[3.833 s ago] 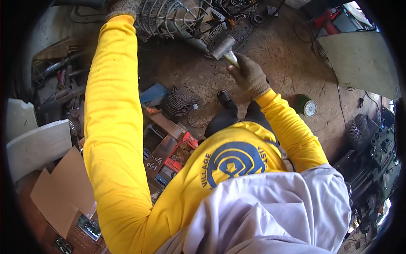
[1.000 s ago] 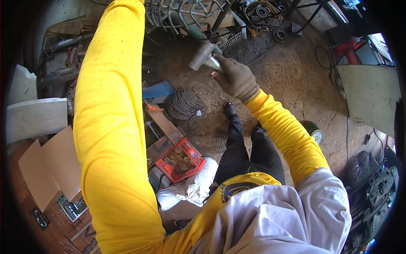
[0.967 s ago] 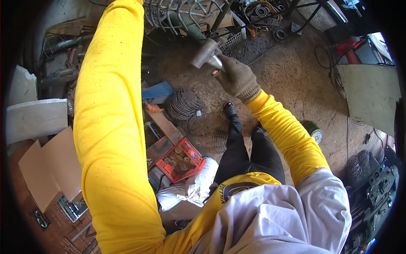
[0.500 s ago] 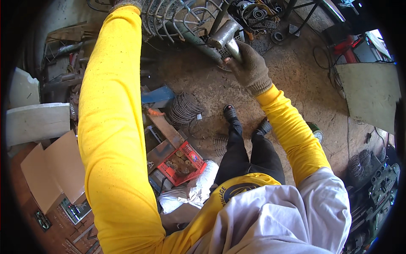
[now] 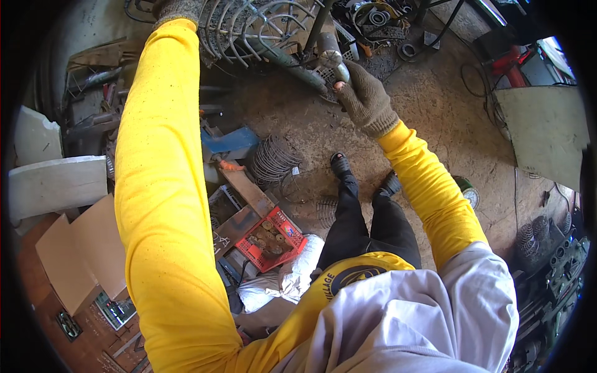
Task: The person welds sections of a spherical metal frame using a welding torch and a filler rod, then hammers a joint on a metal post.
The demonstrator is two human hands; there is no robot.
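Note:
My right hand (image 5: 367, 99), in a brown knit glove, is closed round the short metal handle of a hammer (image 5: 328, 50). The steel head is tipped away from me, above the floor. At the top edge, my left hand (image 5: 177, 9) shows only in part, in a dark, dirty glove; its fingers are cut off or hidden. Right beside that hand is a frame of curved metal rods (image 5: 268, 31), in front of a greenish metal pipe (image 5: 292, 68). Whether the left hand grips the rods, I cannot tell.
Below the arms lie a wire coil (image 5: 273, 158), a red crate (image 5: 295, 244) with round metal parts, and a white sack (image 5: 301, 267). An opened cardboard box (image 5: 81, 255) is at left. Metal parts (image 5: 379, 18) lie at the back, and a pale panel (image 5: 541, 137) stands at right.
The hammer has turned, so its head now points away rather than lying sideways. My right hand has shifted slightly left. My left arm has moved a little left.

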